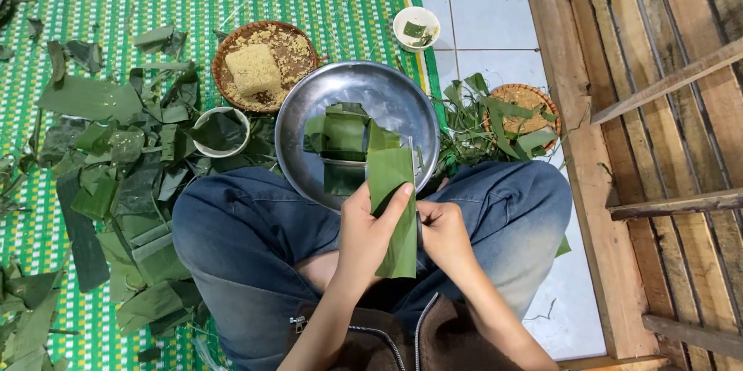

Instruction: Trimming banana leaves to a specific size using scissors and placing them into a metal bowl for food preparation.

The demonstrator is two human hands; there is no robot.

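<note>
Leaf strip (391, 208) over tray rim (309, 185)

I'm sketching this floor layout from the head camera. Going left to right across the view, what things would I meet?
Pile of cut green leaves → small bowl with a leaf in it → metal basin → woven tray of leaf strips → wooden slatted frame.

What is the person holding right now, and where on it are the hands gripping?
A folded green leaf strip: the left hand grips its left edge, thumb across the front; the right hand is at its right edge.
</note>
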